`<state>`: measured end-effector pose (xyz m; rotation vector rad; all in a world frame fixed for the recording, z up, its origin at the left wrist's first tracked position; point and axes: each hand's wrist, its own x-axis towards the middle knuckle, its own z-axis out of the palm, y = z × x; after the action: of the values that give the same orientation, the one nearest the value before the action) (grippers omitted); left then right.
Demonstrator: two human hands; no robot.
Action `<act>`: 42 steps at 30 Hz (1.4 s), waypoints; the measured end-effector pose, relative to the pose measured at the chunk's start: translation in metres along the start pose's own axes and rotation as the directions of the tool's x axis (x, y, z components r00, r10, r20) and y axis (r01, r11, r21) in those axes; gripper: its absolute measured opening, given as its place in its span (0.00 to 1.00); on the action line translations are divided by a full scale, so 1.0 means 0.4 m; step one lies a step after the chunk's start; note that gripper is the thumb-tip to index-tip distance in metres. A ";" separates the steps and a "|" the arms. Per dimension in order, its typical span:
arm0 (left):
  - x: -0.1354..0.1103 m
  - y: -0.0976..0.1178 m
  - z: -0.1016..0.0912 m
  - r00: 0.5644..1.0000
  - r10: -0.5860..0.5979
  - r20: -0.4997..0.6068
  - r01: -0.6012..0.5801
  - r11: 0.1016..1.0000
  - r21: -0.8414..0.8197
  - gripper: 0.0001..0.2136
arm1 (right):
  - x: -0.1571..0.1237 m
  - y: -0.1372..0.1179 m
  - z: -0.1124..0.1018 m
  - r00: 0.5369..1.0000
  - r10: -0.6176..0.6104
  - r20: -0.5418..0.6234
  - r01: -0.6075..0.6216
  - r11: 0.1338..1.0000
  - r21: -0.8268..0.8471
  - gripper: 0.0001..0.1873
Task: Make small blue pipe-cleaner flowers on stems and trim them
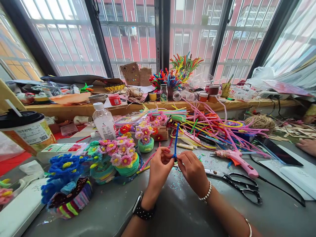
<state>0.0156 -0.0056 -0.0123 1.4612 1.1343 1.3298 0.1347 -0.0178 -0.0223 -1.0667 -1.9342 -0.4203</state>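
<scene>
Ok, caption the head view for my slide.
Left hand and right hand pinch a blue pipe cleaner near black-handled scissors.

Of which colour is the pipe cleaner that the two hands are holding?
Blue; the pipe cleaner shows best in the head view.

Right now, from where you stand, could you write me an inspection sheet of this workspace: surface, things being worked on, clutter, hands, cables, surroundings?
Surface: grey tabletop, with small glittery specks around the hands.
Things in hand: one blue fuzzy stem, held roughly upright.
Clutter: a loose heap of coloured fuzzy stems, black-handled scissors, a pink glue gun, fuzzy pink flowers and a lidded drink cup.
Hands: left hand and right hand both pinch the blue stem near its lower end.
Cables: a black cable runs from the glue gun along the table; its plug is not seen.
Surroundings: a crowded wooden ledge, barred windows, and another person's hand at the right edge.
</scene>
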 end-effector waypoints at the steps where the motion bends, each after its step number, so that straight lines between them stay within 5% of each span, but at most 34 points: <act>1: 0.000 0.000 0.001 1.000 0.014 0.006 -0.014 1.000 0.008 0.09 | 0.000 0.001 -0.001 1.000 0.007 -0.001 -0.007 1.000 0.004 0.08; 12: -0.001 0.000 -0.001 0.995 0.083 0.061 -0.086 0.995 0.059 0.06 | 0.001 0.006 -0.006 0.995 0.099 0.005 -0.099 0.993 0.071 0.07; 17: -0.002 0.001 -0.001 0.997 0.077 0.026 -0.078 0.996 0.045 0.06 | 0.006 0.004 -0.013 0.967 0.247 0.067 -0.256 0.944 0.207 0.08; 19: -0.001 0.009 -0.005 0.999 0.011 0.044 -0.010 1.000 -0.023 0.07 | 0.014 0.014 -0.023 0.912 0.358 0.198 -0.408 0.829 0.383 0.08; 22: 0.002 0.025 -0.013 0.988 -0.104 0.111 0.122 0.978 -0.168 0.08 | 0.028 0.034 -0.034 0.764 0.465 0.448 -0.641 0.459 0.616 0.12; 25: 0.003 0.036 -0.019 0.962 -0.177 0.209 0.230 0.936 -0.267 0.09 | 0.034 0.043 -0.035 0.644 0.487 0.591 -0.719 0.118 0.685 0.14; 27: 0.002 0.038 -0.019 0.943 -0.193 0.270 0.271 0.918 -0.289 0.10 | 0.033 0.041 -0.033 0.605 0.440 0.663 -0.734 -0.014 0.679 0.14; 35: -0.003 0.041 -0.018 0.868 -0.212 0.450 0.376 0.872 -0.315 0.15 | 0.031 0.031 -0.040 0.579 0.474 0.663 -0.681 -0.166 0.713 0.12; 42: -0.004 0.036 -0.008 0.875 -0.202 0.440 0.378 0.852 -0.361 0.16 | 0.035 0.026 -0.042 0.504 0.469 0.725 -0.665 -0.325 0.672 0.11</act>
<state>0.0136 -0.0106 0.0015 1.0930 0.7022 0.9408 0.1483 -0.0150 -0.0025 -0.8544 -0.8948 1.5405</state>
